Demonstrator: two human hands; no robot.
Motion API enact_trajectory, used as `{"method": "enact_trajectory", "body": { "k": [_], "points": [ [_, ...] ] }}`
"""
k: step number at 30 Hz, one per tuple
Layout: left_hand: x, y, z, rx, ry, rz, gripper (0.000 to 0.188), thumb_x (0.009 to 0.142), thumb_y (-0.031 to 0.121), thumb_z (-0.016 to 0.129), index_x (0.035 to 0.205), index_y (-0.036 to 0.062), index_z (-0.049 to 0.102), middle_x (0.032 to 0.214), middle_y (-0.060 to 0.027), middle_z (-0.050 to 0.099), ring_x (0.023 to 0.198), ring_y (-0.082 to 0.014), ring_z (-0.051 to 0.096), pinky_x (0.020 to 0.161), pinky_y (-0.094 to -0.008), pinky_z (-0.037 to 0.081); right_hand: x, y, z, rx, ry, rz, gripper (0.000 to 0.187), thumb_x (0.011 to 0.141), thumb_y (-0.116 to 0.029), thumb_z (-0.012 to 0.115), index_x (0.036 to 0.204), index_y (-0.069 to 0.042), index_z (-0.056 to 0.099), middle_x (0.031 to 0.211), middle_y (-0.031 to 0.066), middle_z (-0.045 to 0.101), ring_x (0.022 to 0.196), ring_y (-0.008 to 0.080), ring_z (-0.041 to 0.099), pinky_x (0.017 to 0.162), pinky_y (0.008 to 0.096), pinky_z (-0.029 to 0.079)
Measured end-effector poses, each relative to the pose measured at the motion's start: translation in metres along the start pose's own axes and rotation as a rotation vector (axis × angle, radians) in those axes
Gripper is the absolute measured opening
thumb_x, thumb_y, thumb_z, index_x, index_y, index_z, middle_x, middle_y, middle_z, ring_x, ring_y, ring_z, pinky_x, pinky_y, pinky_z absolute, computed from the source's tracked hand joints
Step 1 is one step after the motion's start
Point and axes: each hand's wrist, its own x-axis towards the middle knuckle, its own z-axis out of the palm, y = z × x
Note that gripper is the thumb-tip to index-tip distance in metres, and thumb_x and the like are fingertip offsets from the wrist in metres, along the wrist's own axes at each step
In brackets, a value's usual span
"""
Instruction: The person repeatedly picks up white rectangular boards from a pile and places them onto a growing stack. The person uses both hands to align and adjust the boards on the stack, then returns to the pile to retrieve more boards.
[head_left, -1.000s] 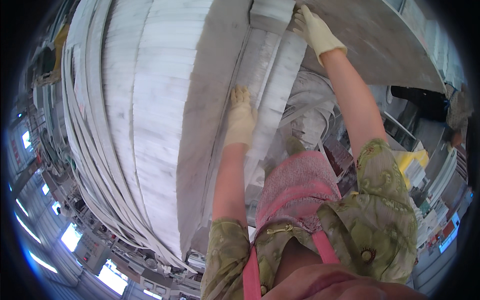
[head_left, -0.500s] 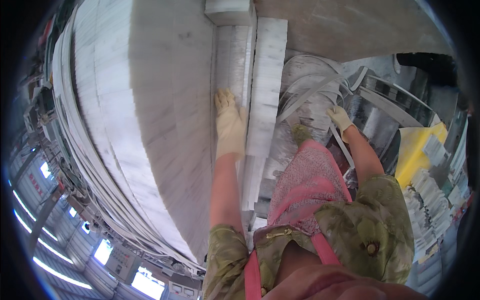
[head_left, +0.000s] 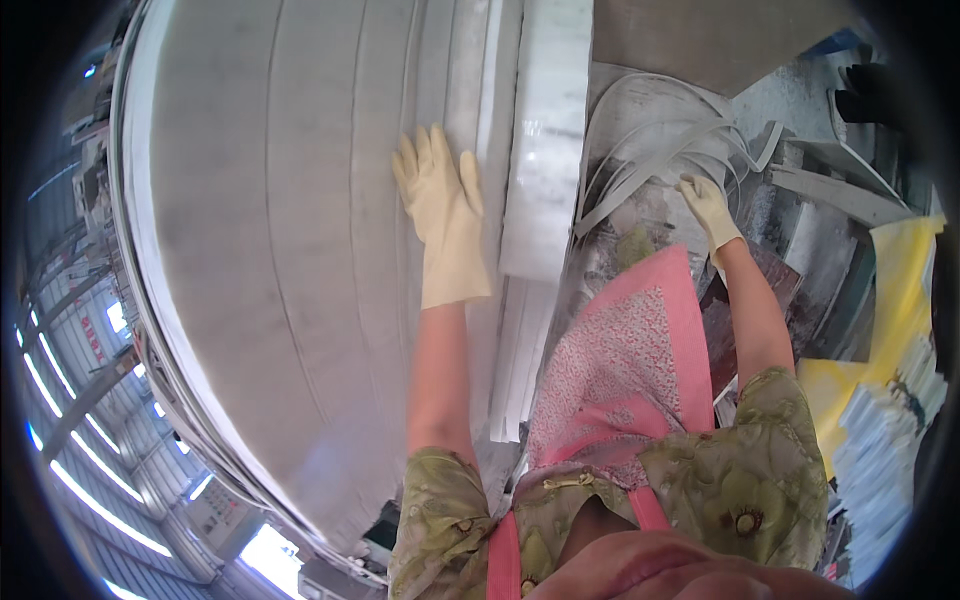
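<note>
All fingers of the left hand (head_left: 440,215) lie flat on grey slabs (head_left: 310,200); past their edge, the right hand (head_left: 709,212) curls near pale strips (head_left: 638,179), its grip unclear.

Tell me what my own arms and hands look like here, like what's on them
The left hand and right hand wear plain cream gloves with cuffs ending around the wrists. The forearms are bare up to patterned olive-green sleeves.

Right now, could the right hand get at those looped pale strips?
Probably yes: the gloved right hand is beside the looped pale strips, and nothing visible blocks the way between them.
</note>
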Motion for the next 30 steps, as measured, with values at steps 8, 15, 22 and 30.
{"method": "enact_trajectory", "body": {
  "k": [8, 15, 22, 30],
  "points": [
    [-0.267, -0.038, -0.042, -0.142, 0.051, -0.164, 0.06, 0.099, 0.033, 0.06, 0.145, -0.0031, 0.048, 0.146, -0.0281, 0.052, 0.141, -0.0451, 0.043, 0.119, -0.0496, 0.033, -0.189, 0.079, 0.046, 0.38, 0.191, 0.204, 0.048, 0.1, -0.033, 0.064, 0.128, 0.006, 0.065, 0.112, 0.015, 0.075, 0.103, 0.0243, 0.071, 0.091, 0.0341, 0.052],
    [-0.382, -0.058, -0.052, 0.1, -0.037, -0.157, 0.066, 0.096, 0.039, 0.063, 0.147, -0.0018, 0.048, 0.149, -0.0255, 0.05, 0.142, -0.042, 0.043, 0.119, -0.0472, 0.034, -0.38, 0.108, 0.043, 0.734, 0.099, 0.474, 0.051, 0.102, -0.037, 0.064, 0.136, 0.001, 0.058, 0.122, 0.0141, 0.073, 0.106, 0.0187, 0.071, 0.082, 0.0252, 0.053],
    [-0.418, -0.087, -0.036, 0.098, 0.201, -0.049, 0.061, 0.099, 0.039, 0.056, 0.147, 0.0034, 0.05, 0.148, -0.0253, 0.052, 0.14, -0.041, 0.044, 0.12, -0.047, 0.032, -0.518, 0.121, 0.038, 0.689, 0.243, 0.461, 0.049, 0.102, -0.035, 0.066, 0.134, 0.002, 0.059, 0.117, 0.0154, 0.074, 0.096, 0.0181, 0.072, 0.077, 0.0232, 0.055],
    [-0.42, -0.093, -0.031, 0.108, 0.22, -0.042, 0.057, 0.099, 0.037, 0.054, 0.148, 0.0071, 0.051, 0.15, -0.0261, 0.05, 0.142, -0.042, 0.043, 0.12, -0.0463, 0.034, -0.634, 0.091, 0.088, 0.749, 0.202, 0.468, 0.05, 0.105, -0.028, 0.061, 0.137, 0.01, 0.055, 0.113, 0.0168, 0.075, 0.099, 0.0173, 0.071, 0.092, 0.0283, 0.055]
  ]
}}
